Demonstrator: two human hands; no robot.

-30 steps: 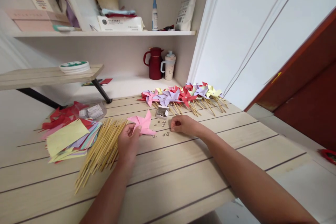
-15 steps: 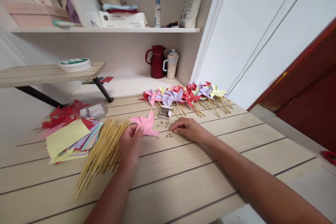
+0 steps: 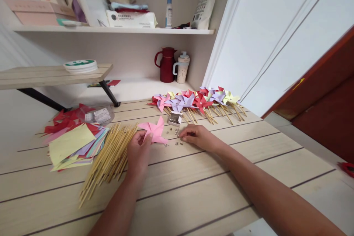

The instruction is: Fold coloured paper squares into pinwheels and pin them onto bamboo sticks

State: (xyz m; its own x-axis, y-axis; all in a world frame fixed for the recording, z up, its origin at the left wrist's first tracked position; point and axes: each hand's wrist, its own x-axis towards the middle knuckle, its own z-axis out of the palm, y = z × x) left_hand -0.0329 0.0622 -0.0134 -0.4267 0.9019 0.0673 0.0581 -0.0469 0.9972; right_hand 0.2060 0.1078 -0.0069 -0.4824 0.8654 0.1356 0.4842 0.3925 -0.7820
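Observation:
My left hand (image 3: 139, 147) pinches one blade of a pink paper pinwheel (image 3: 155, 131), keeping it just over the table beside a pile of thin wooden sticks (image 3: 110, 155). To the right, my right hand (image 3: 196, 134) has thumb and forefinger closed at a small silver thumbtack (image 3: 178, 136), low over the tabletop. Several more silver thumbtacks (image 3: 177, 143) lie scattered between the hands. Behind them stands a small open white box (image 3: 174, 119) with more tacks inside.
Finished pinwheels on sticks (image 3: 193, 101) lie in rows at the back. Coloured paper sheets (image 3: 72, 143) and a clear plastic bag (image 3: 101, 115) lie left. A raised wooden stand (image 3: 55, 75), red jug (image 3: 167, 64) and lidded cup (image 3: 182, 68) stand behind, below a shelf (image 3: 116, 30).
My right fingertips have closed in on a thumbtack and lifted it slightly from the group. My left hand keeps the pink pinwheel nearly still. The view has shifted a little.

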